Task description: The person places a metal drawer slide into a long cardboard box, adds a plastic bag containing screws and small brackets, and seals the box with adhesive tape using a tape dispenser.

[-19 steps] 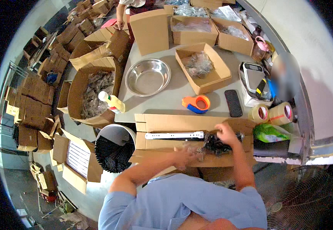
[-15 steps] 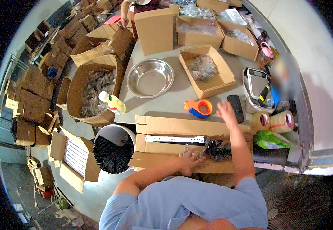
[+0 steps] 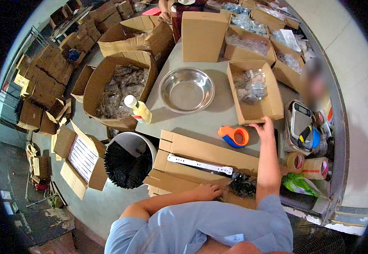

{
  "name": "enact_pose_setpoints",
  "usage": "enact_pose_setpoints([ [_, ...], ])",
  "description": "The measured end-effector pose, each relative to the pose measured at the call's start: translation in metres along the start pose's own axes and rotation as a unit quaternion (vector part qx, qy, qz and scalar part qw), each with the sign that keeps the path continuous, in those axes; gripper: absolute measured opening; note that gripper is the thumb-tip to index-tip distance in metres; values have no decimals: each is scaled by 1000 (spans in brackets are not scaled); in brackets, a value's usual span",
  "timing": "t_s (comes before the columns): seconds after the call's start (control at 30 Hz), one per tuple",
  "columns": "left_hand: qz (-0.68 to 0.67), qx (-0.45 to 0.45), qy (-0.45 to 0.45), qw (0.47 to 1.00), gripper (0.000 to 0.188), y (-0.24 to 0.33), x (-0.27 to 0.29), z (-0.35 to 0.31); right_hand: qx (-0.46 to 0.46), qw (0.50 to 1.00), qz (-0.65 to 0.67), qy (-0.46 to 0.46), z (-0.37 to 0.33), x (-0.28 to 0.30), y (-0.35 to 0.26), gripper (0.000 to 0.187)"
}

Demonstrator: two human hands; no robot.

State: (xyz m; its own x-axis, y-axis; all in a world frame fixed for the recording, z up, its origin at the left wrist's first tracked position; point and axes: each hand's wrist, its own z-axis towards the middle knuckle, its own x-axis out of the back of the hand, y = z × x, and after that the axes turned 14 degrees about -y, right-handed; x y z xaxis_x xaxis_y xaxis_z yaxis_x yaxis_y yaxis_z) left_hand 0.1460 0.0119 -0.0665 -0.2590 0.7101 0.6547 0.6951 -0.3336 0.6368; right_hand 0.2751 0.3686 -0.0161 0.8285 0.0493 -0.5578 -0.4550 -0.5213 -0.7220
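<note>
My right hand (image 3: 265,128) is at the near rim of a shallow cardboard box (image 3: 245,114), its thumb and fingers closed on the edge. Clear plastic bags of small parts (image 3: 251,86) lie inside that box. Low in front of my body, my left hand (image 3: 207,192) rests palm down on the near side of an open flat carton (image 3: 209,144), fingers stretched out. Across this carton lies a white metal slide rail (image 3: 199,164) with holes. Bundled black parts in clear plastic (image 3: 242,185) sit between my two arms.
Left of the shallow box stand a steel bowl (image 3: 187,108) and a yellow bottle (image 3: 138,111). An orange tape dispenser (image 3: 239,136) lies near my right hand. A bin of black rods (image 3: 127,165) is at left, tape rolls (image 3: 315,168) at right. Another person's hand (image 3: 165,17) is far off.
My right hand has gone from beside the black phone to the shallow box's near rim. My left hand has drawn back toward my body. The whole view has turned.
</note>
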Motion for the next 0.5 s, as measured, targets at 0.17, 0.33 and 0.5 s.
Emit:
enact_pose_setpoints([
  [0.17,50,-15,20,998,39,-2,1,-3,130,980,62,-140,-94,15,-18,37],
  [0.33,-7,25,3,1000,53,22,39,-22,133,967,101,-192,-159,26,-27,43],
  [0.5,69,47,52,995,48,29,30,-31,87,986,-57,-134,-209,41,36,51],
])
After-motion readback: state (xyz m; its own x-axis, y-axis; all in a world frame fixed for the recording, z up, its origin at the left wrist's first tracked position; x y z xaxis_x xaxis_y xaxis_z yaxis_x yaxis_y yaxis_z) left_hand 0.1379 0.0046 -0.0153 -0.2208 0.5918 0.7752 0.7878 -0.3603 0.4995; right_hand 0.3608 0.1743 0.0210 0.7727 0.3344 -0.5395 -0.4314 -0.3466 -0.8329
